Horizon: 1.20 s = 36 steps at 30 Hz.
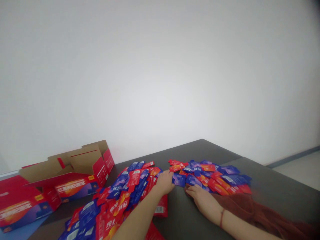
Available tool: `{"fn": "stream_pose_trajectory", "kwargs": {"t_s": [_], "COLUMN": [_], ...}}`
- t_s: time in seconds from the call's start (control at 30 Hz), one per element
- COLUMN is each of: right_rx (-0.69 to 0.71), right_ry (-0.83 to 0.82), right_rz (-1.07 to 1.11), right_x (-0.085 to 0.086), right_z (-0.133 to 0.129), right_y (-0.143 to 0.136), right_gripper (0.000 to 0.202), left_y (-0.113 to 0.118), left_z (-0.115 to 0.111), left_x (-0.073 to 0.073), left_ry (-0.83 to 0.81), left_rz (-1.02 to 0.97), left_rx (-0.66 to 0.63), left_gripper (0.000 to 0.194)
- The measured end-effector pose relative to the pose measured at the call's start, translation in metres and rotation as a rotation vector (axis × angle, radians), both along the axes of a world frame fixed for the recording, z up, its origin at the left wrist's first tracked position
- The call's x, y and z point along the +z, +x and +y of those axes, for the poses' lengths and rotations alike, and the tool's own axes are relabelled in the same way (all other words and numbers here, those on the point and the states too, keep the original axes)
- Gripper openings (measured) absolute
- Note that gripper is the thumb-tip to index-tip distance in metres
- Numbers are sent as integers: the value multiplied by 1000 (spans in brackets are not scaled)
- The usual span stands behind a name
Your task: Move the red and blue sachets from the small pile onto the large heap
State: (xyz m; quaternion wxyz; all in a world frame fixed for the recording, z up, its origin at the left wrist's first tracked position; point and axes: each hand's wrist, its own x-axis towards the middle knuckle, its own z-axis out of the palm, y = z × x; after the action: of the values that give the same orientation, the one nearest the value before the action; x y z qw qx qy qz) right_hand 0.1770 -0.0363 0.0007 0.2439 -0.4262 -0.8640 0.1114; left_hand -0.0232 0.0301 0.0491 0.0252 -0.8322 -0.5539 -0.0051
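Two bare hands low on a dark table (pixel 275 196), between two heaps of red and blue sachets. Left hand (pixel 165 183) reaching in over the near-left heap (pixel 117 200), knuckles up, fingers curled down onto a blue sachet (pixel 179 180) at the left edge of the far-right heap (pixel 212 175); touching it for certain, pinching it or only pressing, cannot tell. Right hand (pixel 201 196) flat and spread on the table, fingertips tucked under or against the near edge of that same far-right heap, gripping nothing visible. Open red-and-blue cartons (pixel 82 173) off to the far left, flaps up, well apart from both hands. Likely trouble: slick, overlapping sachets sliding as a sheet once one is dragged, so the two heaps merging across the narrow bare strip between them. Forearm lying across the near-left heap, apt to sweep sachets toward the near edge and off the table. Also a risk of lifting two stuck together instead of one.
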Motion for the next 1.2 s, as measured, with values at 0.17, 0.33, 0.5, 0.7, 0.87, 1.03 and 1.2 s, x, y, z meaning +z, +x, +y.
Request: {"fn": "stream_pose_trajectory", "kwargs": {"t_s": [0.17, 0.33, 0.5, 0.7, 0.87, 1.03, 1.2], "right_rx": [24, 37, 45, -15, 237, 212, 207], "right_ry": [-8, 46, 165, 289, 121, 72, 101], "right_rz": [21, 27, 133, 180, -10, -119, -71], "right_x": [-3, -5, -2, 13, 15, 10, 9], "right_z": [2, 1, 3, 3, -18, -20, -6], "right_y": [4, 4, 12, 23, 4, -1, 13], "right_gripper": [42, 42, 42, 45, 36, 39, 41], "left_y": [18, 15, 24, 22, -7, -26, -49], "left_z": [3, -13, -47, -83, -82, -79, -60], "left_x": [-19, -20, -27, -19, -23, -47, -41], "left_ry": [33, 41, 42, -12, -40, 26, 138], "left_rz": [-6, 60, 130, -15, -266, -203, -97], "left_rx": [59, 15, 52, 17, -56, -43, -62], "left_gripper": [56, 31, 31, 36, 50, 54, 49]}}
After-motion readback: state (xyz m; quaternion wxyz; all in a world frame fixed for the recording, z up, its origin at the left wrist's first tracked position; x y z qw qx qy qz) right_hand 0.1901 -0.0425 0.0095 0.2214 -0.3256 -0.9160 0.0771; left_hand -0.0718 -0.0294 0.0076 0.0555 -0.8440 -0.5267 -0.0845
